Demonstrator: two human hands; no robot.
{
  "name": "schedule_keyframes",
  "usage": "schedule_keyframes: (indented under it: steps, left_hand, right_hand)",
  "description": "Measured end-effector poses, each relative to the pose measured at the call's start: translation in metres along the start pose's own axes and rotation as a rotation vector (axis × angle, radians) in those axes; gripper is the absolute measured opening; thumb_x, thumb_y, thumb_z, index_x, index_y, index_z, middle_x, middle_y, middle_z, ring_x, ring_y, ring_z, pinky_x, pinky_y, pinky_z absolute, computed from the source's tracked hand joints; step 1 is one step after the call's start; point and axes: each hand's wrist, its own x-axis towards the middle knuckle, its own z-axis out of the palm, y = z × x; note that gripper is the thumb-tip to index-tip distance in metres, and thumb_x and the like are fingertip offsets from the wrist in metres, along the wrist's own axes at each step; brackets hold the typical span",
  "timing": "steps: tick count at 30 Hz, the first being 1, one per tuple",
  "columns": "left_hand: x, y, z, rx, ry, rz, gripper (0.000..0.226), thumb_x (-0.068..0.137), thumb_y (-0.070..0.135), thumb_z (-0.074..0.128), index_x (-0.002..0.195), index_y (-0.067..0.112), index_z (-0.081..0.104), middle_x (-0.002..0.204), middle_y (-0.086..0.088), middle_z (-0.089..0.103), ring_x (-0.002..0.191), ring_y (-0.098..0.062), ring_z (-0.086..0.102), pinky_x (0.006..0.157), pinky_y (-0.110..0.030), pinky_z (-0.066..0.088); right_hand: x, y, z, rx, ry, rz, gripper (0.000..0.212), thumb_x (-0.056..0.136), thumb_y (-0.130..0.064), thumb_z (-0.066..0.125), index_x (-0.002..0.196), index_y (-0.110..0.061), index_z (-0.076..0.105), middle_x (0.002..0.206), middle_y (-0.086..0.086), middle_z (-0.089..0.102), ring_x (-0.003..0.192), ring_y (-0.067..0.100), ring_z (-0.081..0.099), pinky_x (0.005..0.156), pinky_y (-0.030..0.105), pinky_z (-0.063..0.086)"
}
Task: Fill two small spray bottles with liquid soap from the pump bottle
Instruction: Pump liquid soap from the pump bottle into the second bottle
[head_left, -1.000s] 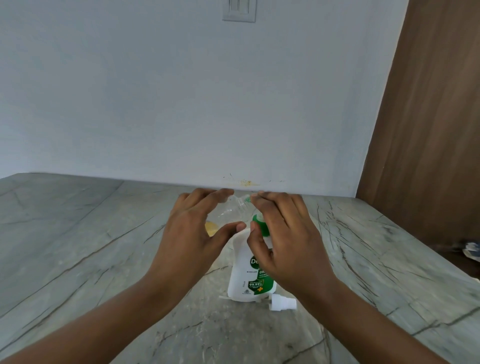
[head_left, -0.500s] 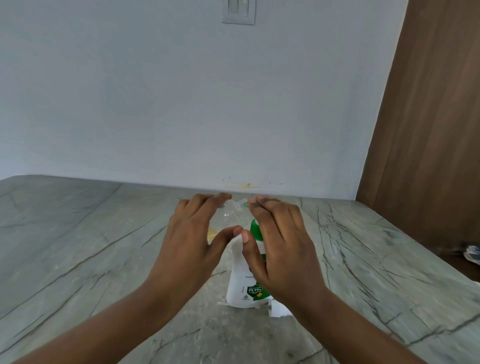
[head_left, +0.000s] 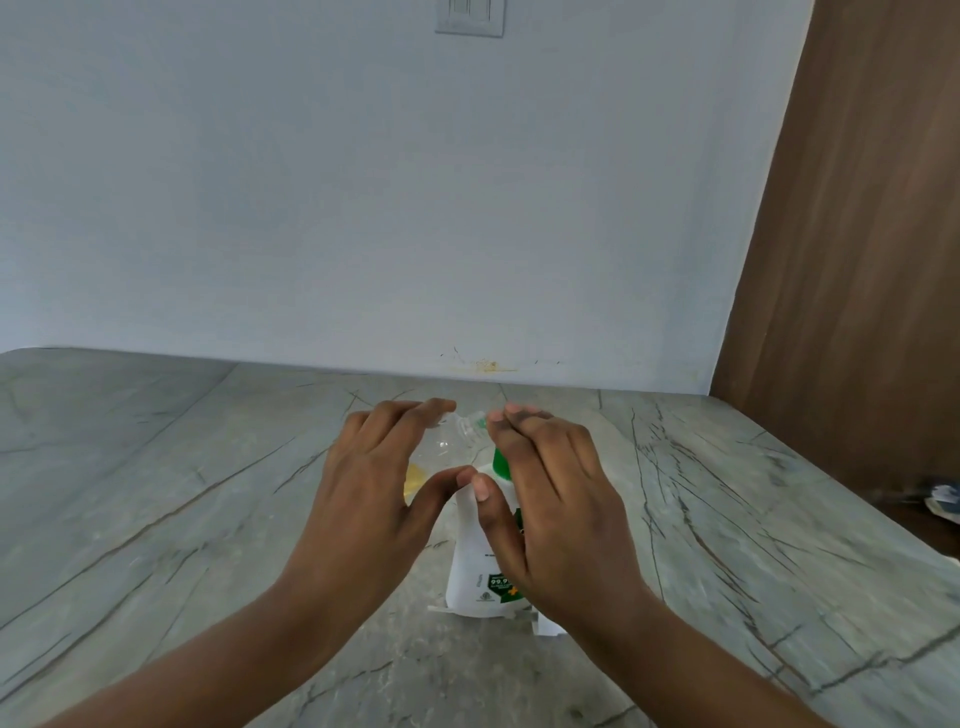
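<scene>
So the left hand (head_left: 374, 499) was wrapped round a small clear plastic spray bottle (head_left: 447, 441) with yellow soap inside, the right hand (head_left: 550, 499) had its fingers pressed on the white green-collared pump bottle (head_left: 475, 566); filling looked only partway.

Plain pale blue-grey wall (head_left: 363, 182) fills most of the view, evenly lit w/ soft diffuse light, no hard shadows. White switch plate (head_left: 469, 18) sits at top edge, centre, partly cut off. Small yellowish stain (head_left: 485, 366) w/ a few dark scratch marks low on the wall, just above where it meets the counter. Counter (head_left: 156, 493) is grey-green marble-look stone w/ dark brown veins running diagonally; spreads across whole lower half, right edge angled toward the viewer. Brown wood-grain panel (head_left: 857, 260) stands tall on the right, butting against the wall. Beyond the counter's right edge, a dark floor area w/ a blurred light-coloured item (head_left: 943, 499), too unclear to identify.
</scene>
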Motion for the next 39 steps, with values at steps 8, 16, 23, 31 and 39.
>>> schedule_keyframes:
  steps: [8,16,23,31,39]
  left_hand:
    - [0.007,0.002,-0.003,0.013,0.033,0.029,0.051,0.082,0.059,0.045,0.123,0.029,0.051,0.109,0.02,0.045,0.101,0.0,0.038,0.08,-0.018,0.033]
    - [0.007,0.007,-0.007,-0.024,0.048,0.012,0.046,0.082,0.045,0.06,0.124,0.028,0.052,0.11,0.021,0.046,0.104,-0.002,0.039,0.083,-0.025,0.036]
    - [0.008,0.008,-0.01,-0.011,0.044,-0.003,0.048,0.08,0.047,0.063,0.123,0.028,0.054,0.109,0.022,0.048,0.104,0.0,0.041,0.08,-0.011,0.031]
    - [0.008,0.01,-0.01,-0.034,0.03,-0.026,0.05,0.077,0.048,0.06,0.122,0.028,0.055,0.108,0.02,0.049,0.103,-0.002,0.043,0.078,-0.009,0.03]
    - [0.004,0.008,-0.006,-0.052,0.012,-0.038,0.048,0.078,0.047,0.057,0.121,0.028,0.056,0.109,0.018,0.051,0.105,-0.008,0.046,0.081,-0.012,0.032]
  right_hand:
    - [0.009,0.004,-0.007,-0.01,-0.022,-0.012,0.039,0.091,-0.027,0.046,0.112,0.001,0.063,0.106,0.011,0.064,0.105,0.017,0.048,0.089,0.023,0.039]
    - [0.014,0.005,-0.014,-0.015,-0.032,-0.009,0.034,0.088,-0.023,0.05,0.11,-0.002,0.066,0.104,0.008,0.064,0.1,0.016,0.052,0.074,0.017,0.046]
    - [0.014,0.004,-0.013,-0.009,-0.042,0.006,0.035,0.087,-0.023,0.05,0.111,-0.001,0.065,0.105,0.009,0.063,0.101,0.016,0.05,0.081,0.019,0.042]
    - [0.011,-0.001,-0.009,0.037,-0.024,0.043,0.038,0.087,-0.024,0.051,0.114,0.001,0.061,0.108,0.012,0.061,0.105,0.019,0.047,0.088,0.022,0.037]
    - [0.009,-0.003,-0.007,0.032,-0.016,0.048,0.038,0.086,-0.026,0.051,0.111,0.0,0.062,0.105,0.011,0.062,0.102,0.018,0.048,0.082,0.021,0.041]
